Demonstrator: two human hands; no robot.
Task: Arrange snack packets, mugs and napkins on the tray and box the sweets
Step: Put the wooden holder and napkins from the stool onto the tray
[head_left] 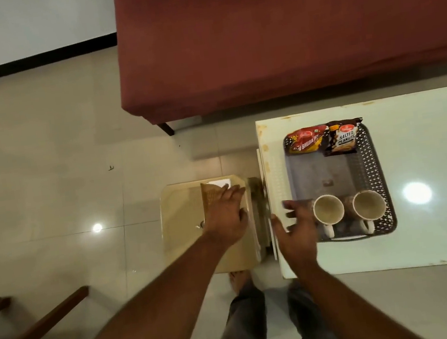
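Observation:
A dark perforated tray (372, 155) lies on the glass table (437, 226). At its far end sit two snack packets, a red one (305, 141) and a salted peanuts one (340, 138). Two cream mugs stand at its near end, the left mug (328, 209) and the right mug (369, 205). My right hand (295, 228) hovers open just left of the left mug. My left hand (227, 214) reaches open over a brown napkin stack (211, 196) on a low beige side table (177, 218). A white napkin (219, 182) peeks out behind it.
A maroon sofa (284, 33) fills the far side. Wooden chair arms (38, 327) stand at the near left. A narrow gap separates the side table from the glass table. My legs and a bare foot (239, 278) are below on the tiled floor.

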